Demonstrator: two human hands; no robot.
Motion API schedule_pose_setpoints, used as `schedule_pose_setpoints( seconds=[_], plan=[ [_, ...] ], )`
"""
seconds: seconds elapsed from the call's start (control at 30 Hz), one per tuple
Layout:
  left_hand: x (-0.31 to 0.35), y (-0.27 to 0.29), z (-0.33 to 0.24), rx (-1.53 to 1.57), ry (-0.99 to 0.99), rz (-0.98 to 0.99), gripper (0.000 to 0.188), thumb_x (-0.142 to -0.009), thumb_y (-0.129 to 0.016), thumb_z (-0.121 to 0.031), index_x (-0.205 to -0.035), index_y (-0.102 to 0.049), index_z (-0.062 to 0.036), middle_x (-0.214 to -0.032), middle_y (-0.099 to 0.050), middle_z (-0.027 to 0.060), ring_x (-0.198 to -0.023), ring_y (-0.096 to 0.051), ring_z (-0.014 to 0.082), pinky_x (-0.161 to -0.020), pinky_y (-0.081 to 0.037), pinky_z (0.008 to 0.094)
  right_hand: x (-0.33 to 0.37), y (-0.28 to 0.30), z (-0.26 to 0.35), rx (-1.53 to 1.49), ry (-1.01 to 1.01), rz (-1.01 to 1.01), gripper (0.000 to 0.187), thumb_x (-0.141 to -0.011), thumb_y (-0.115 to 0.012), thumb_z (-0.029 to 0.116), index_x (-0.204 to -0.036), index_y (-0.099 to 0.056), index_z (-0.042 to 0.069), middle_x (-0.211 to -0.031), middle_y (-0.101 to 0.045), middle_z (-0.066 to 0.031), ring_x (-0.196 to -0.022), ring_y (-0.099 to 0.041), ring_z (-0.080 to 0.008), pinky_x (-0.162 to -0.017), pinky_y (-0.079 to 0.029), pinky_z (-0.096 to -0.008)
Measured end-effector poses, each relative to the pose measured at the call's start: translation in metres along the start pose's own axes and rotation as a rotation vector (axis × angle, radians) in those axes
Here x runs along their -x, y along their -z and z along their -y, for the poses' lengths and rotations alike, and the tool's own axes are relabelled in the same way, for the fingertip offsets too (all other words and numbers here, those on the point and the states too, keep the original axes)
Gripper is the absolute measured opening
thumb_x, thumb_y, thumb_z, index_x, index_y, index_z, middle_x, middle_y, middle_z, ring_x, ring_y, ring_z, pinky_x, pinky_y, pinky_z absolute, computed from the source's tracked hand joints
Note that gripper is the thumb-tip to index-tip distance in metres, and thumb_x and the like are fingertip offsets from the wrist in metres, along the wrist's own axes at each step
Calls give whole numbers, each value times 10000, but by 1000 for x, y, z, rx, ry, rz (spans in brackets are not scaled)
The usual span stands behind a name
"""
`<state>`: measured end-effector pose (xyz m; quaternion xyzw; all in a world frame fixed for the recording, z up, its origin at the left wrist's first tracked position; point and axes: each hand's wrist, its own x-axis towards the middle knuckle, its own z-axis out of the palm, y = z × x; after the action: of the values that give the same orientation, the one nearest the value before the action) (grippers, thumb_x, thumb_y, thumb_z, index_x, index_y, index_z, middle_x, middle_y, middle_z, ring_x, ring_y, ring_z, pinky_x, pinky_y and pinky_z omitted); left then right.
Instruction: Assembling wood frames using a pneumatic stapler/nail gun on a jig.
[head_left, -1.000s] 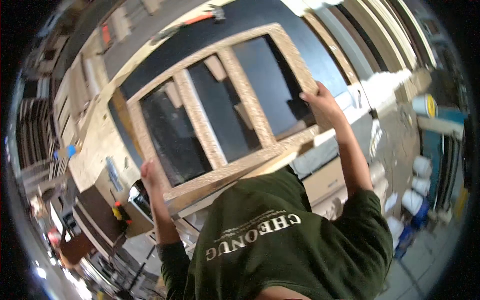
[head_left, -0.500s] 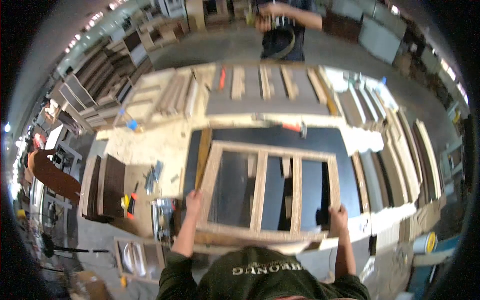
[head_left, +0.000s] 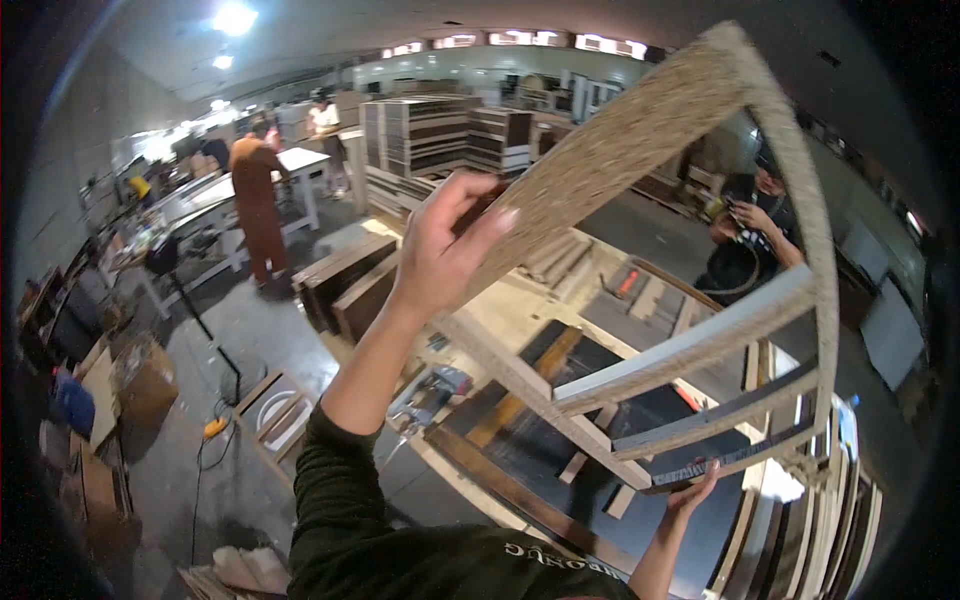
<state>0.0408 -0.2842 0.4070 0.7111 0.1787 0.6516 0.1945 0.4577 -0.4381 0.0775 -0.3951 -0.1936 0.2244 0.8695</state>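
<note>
My left hand (head_left: 445, 245) is closed around the wide side rail of a wooden frame (head_left: 620, 140), thumb on the face I see. At the lower right, my right hand (head_left: 690, 495) holds the opposite rail from beneath, its fingers partly hidden. The frame has several rails with open gaps between them. It is raised and steeply tilted, its left side high, above a black panel (head_left: 530, 475) on the workbench. A yellowish-brown strip (head_left: 530, 385) and a small wood block (head_left: 573, 467) lie on that panel. A grey metal tool (head_left: 430, 400) is below my left forearm.
A person (head_left: 765, 225) stands across the bench, behind the raised frame. Another person in brown (head_left: 258, 200) works at a far-left table. Long boards (head_left: 815, 535) line the bench's right side. A small frame (head_left: 280, 420), a cable and a cardboard box (head_left: 145, 370) are at the left.
The wooden frame lay over the black panel; now it is lifted and tipped, its left side swung up high. Both hands still hold it. My view has turned left and up.
</note>
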Motion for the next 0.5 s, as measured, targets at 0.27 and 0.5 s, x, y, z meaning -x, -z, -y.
schedule_pose_setpoints(
  seconds=[0.27, 0.5],
  plan=[
    [-11, 4, -110, -372, -123, 145, 412, -858, -632, -374, -1146, -603, -80, -1069, -661, 112, -932, -652, 211, -797, -527, 335, 16, -2, -6, -225, -263, 7, 370, -818, -635, 439, -1023, -530, 149, -895, -523, -16, -839, -522, -171, -762, -451, -347],
    [194, 68, -29, -160, -64, -287, 650, -865, -521, -433, -1332, -399, 2, -1315, -457, 194, -1181, -488, 277, -1004, -383, 396, 45, -36, 32, -232, -294, 98, 471, -815, -622, 473, -1097, -497, 118, -1023, -531, -40, -954, -529, -200, -814, -443, -369]
  ],
)
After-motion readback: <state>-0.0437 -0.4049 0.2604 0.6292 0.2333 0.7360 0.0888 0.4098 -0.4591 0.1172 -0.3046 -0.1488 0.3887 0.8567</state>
